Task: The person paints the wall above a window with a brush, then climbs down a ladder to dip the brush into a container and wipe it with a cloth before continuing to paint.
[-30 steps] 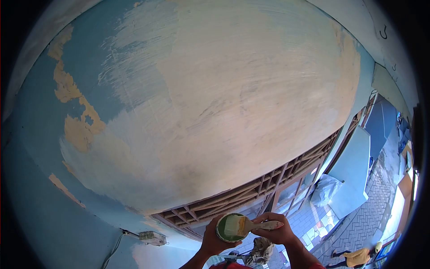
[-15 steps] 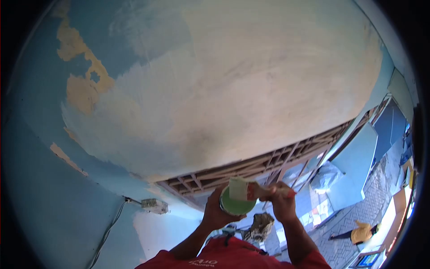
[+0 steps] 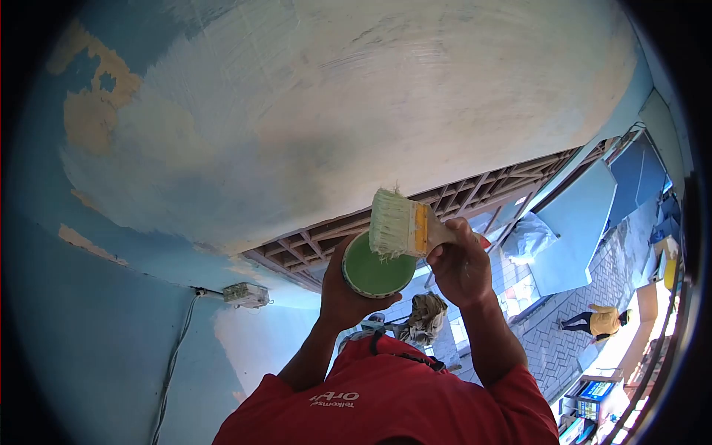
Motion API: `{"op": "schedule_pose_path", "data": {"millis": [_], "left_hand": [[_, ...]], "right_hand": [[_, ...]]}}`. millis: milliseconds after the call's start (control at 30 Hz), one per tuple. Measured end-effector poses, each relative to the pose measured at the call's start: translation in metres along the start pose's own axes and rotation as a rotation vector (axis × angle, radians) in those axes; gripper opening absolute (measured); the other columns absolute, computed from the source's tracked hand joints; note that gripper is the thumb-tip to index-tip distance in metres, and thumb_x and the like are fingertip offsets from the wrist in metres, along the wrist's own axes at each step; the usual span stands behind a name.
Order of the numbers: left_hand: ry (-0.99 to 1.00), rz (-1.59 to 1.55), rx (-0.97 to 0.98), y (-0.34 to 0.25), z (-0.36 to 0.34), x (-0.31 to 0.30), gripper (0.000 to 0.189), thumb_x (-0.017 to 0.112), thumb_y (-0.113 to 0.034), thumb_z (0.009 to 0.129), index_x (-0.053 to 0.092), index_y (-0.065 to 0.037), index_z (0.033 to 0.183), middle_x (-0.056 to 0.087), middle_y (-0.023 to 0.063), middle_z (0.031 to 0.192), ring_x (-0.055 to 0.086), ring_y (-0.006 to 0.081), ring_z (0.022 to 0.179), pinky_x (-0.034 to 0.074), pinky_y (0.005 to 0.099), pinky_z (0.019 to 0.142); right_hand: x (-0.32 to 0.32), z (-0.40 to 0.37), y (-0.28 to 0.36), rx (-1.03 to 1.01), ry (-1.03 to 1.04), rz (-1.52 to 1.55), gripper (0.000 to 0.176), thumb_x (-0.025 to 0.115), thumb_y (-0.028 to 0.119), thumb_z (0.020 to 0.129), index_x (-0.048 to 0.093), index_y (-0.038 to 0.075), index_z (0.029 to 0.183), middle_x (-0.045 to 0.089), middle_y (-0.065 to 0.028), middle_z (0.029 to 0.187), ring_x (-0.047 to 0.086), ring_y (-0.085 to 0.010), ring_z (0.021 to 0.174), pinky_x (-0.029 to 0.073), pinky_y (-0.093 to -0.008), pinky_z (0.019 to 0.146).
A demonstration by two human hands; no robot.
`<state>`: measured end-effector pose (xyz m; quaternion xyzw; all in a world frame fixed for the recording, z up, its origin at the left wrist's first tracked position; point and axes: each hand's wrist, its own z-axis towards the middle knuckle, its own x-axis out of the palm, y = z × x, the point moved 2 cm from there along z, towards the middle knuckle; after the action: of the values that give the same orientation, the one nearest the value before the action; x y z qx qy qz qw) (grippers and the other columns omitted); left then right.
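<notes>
My left hand (image 3: 340, 293) is wrapped round the side of a small round tub of pale green paint (image 3: 371, 278), its open top facing me. Over the tub's right rim is a wide paintbrush (image 3: 397, 226), its bristles coated with pale paint and some stray hairs sticking out. My right hand (image 3: 463, 267) grips the brush by its handle, whose red end shows past the fingers. Above both hands stretches the wall (image 3: 415, 104), with whitish patches over older blue paint and peeled beige areas at the left.
A brown lattice grille (image 3: 475, 182) runs under the painted wall. On the left wall hangs an electrical box (image 3: 246, 295) with a cable. To the right are a pale blue panel (image 3: 575, 230), a plastic bag (image 3: 530, 237) and a person in yellow (image 3: 604, 320) on the paving.
The brush and tub have risen in view and appear larger. The brush has turned so its bristle face shows more. My view has shifted, showing more of the red shirt.
</notes>
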<state>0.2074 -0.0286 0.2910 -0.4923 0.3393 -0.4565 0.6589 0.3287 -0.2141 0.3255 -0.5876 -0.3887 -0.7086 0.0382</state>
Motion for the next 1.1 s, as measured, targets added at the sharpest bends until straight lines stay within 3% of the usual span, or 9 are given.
{"op": "schedule_pose_path", "data": {"millis": [167, 333, 433, 567, 633, 667, 833, 900, 1100], "left_hand": [[0.017, 0.01, -0.008, 0.013, -0.005, -0.004, 0.115, 0.105, -0.012, 0.06, 0.038, -0.005, 0.153, 0.061, 0.0133, 0.139, 0.062, 0.0249, 0.13, 0.055, 0.0422, 0.106], [-0.021, 0.057, -0.025, 0.015, -0.011, -0.005, 0.112, 0.105, -0.016, 0.059, 0.042, -0.005, 0.151, 0.062, 0.012, 0.139, 0.062, 0.0239, 0.13, 0.053, 0.042, 0.108], [-0.025, 0.119, -0.019, 0.013, -0.011, -0.008, 0.111, 0.106, -0.02, 0.06, 0.045, -0.006, 0.151, 0.061, 0.0116, 0.142, 0.059, 0.0235, 0.132, 0.049, 0.0421, 0.112], [-0.036, 0.148, 0.005, 0.017, -0.014, -0.007, 0.111, 0.106, -0.022, 0.061, 0.045, -0.007, 0.153, 0.059, 0.0113, 0.144, 0.058, 0.0246, 0.134, 0.047, 0.0418, 0.114], [-0.047, 0.144, 0.003, 0.015, -0.016, -0.007, 0.112, 0.106, -0.022, 0.061, 0.044, -0.007, 0.154, 0.059, 0.0118, 0.145, 0.058, 0.0249, 0.135, 0.047, 0.0416, 0.114], [-0.038, 0.144, -0.002, 0.017, -0.017, -0.008, 0.112, 0.106, -0.023, 0.062, 0.044, -0.007, 0.154, 0.059, 0.0121, 0.146, 0.058, 0.025, 0.135, 0.047, 0.0418, 0.114], [-0.073, 0.129, 0.002, 0.007, -0.023, -0.009, 0.106, 0.104, -0.031, 0.062, 0.05, -0.009, 0.15, 0.063, 0.0143, 0.141, 0.061, 0.0305, 0.132, 0.049, 0.0444, 0.111], [-0.077, 0.102, 0.003, 0.002, -0.025, -0.009, 0.105, 0.104, -0.031, 0.063, 0.05, -0.009, 0.149, 0.064, 0.0139, 0.139, 0.063, 0.0301, 0.13, 0.05, 0.0444, 0.11], [-0.122, 0.113, -0.023, 0.001, -0.036, -0.009, 0.103, 0.104, -0.029, 0.063, 0.05, -0.01, 0.149, 0.065, 0.0127, 0.137, 0.063, 0.03, 0.129, 0.051, 0.0446, 0.11]], "right_hand": [[0.002, 0.006, 0.008, -0.017, 0.2, 0.027, 0.026, 0.065, 0.0, 0.097, 0.061, 0.006, 0.122, 0.072, -0.0154, 0.106, 0.076, -0.0272, 0.091, 0.065, -0.038, 0.086], [0.034, 0.022, 0.023, -0.186, 0.131, -0.071, 0.011, 0.061, 0.015, 0.103, 0.062, 0.007, 0.111, 0.073, -0.0158, 0.094, 0.076, -0.0207, 0.076, 0.067, -0.0349, 0.068], [0.058, 0.032, 0.031, -0.319, 0.107, -0.178, 0.027, 0.058, 0.035, 0.11, 0.055, 0.008, 0.114, 0.072, -0.0129, 0.082, 0.071, -0.0173, 0.062, 0.064, -0.0305, 0.056], [0.115, 0.044, 0.041, -0.481, 0.083, -0.419, 0.039, 0.054, 0.047, 0.111, 0.051, 0.009, 0.118, 0.069, -0.0108, 0.075, 0.068, -0.0166, 0.057, 0.063, -0.0307, 0.054], [0.147, 0.051, 0.045, -0.635, 0.045, -0.508, 0.042, 0.045, 0.054, 0.112, 0.053, 0.013, 0.119, 0.065, -0.0068, 0.07, 0.058, -0.0126, 0.049, 0.053, -0.0257, 0.05], [0.158, 0.055, 0.052, -0.673, 0.215, -0.59, 0.046, 0.042, 0.056, 0.112, 0.053, 0.012, 0.117, 0.066, -0.0057, 0.075, 0.06, -0.0118, 0.056, 0.053, -0.0263, 0.054], [0.227, 0.076, 0.062, -0.803, 0.501, -0.672, 0.051, 0.041, 0.059, 0.112, 0.054, 0.009, 0.116, 0.065, -0.0045, 0.086, 0.064, -0.0107, 0.073, 0.056, -0.0268, 0.065], [0.26, 0.078, 0.052, -0.923, 0.471, -0.689, 0.054, 0.05, 0.053, 0.111, 0.052, -0.001, 0.114, 0.067, -0.0125, 0.086, 0.07, -0.0184, 0.069, 0.063, -0.0343, 0.069], [0.328, 0.082, 0.033, -1.007, 0.715, -0.759, 0.046, 0.066, 0.038, 0.107, 0.056, -0.007, 0.112, 0.073, -0.0201, 0.096, 0.079, -0.023, 0.083, 0.069, -0.0348, 0.075]]}}
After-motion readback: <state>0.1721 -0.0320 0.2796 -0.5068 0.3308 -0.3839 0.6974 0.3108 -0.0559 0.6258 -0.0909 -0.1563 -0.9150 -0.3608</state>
